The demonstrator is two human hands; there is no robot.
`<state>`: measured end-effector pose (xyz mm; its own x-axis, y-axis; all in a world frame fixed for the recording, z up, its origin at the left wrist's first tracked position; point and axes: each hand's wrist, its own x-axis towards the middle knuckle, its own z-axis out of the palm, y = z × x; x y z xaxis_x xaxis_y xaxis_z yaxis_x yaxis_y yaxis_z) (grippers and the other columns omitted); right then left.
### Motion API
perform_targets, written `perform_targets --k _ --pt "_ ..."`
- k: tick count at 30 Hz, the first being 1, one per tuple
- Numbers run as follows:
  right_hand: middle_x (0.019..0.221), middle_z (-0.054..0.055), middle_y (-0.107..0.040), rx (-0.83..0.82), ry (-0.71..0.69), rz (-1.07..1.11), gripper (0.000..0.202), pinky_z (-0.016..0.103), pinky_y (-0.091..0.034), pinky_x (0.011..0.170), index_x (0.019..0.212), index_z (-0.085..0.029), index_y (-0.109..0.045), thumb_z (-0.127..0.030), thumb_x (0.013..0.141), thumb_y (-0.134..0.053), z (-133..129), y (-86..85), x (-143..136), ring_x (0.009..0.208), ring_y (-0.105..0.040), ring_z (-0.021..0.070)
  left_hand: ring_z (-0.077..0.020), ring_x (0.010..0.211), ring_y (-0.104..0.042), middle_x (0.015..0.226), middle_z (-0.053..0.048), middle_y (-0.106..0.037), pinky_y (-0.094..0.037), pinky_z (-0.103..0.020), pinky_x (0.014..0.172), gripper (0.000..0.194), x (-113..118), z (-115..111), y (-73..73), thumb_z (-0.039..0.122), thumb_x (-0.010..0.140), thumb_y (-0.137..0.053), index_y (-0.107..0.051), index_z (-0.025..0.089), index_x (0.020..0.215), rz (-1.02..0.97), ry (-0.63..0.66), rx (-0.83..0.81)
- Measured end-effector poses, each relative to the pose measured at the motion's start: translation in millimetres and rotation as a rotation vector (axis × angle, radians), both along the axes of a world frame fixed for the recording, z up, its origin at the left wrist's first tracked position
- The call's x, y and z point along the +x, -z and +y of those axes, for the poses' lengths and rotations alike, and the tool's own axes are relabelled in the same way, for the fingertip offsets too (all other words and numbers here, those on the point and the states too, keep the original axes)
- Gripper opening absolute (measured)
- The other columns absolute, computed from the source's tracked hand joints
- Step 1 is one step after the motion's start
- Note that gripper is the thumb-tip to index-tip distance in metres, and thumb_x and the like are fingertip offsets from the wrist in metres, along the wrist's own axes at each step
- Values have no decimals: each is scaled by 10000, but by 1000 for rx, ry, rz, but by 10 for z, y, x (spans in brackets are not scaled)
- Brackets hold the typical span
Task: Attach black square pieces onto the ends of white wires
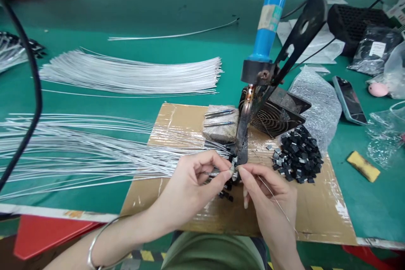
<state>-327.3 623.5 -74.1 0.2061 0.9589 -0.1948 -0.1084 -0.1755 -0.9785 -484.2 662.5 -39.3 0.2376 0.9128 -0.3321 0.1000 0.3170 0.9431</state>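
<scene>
My left hand (202,177) is closed in a pinch at the lower end of an upright soldering iron (268,19) with a blue handle. Between its thumb and index finger is a small light-coloured piece, mostly covered by the fingertips. My right hand (268,196) pinches close beside it, and a thin solder wire (278,204) trails back from its fingers across the palm. The two sets of fingertips almost meet. Under and behind my left hand, white wires (126,152) run in from the left, with small black ends (225,195) bunched below the fingers.
Cardboard (329,206) covers the green table (386,211). Right of the iron are a heap of black connectors (297,154), a small fan (272,116), bubble wrap (316,101), a phone (349,100) and a yellow sponge (363,166). A wire bundle (133,74) lies at the back left.
</scene>
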Motion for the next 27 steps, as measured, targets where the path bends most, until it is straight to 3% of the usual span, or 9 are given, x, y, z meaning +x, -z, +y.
perform_targets --k 22,27 --pt "628 -19 -636 48 -46 -151 94 203 -430 422 817 -238 -820 -295 876 -772 43 -39 48 474 -513 91 -157 746 -672 797 -63 -758 -511 -240 685 146 3 43 -28 259 800 -702 -657 171 693 47 30 -68" --pt "768 -15 -569 28 -8 -183 360 241 -388 497 1080 -237 -762 -416 1077 -449 -45 -77 4 532 -465 90 -162 757 -670 800 -59 -752 -512 -247 694 140 30 62 -20 257 801 -700 -653 172 700 54 22 -50"
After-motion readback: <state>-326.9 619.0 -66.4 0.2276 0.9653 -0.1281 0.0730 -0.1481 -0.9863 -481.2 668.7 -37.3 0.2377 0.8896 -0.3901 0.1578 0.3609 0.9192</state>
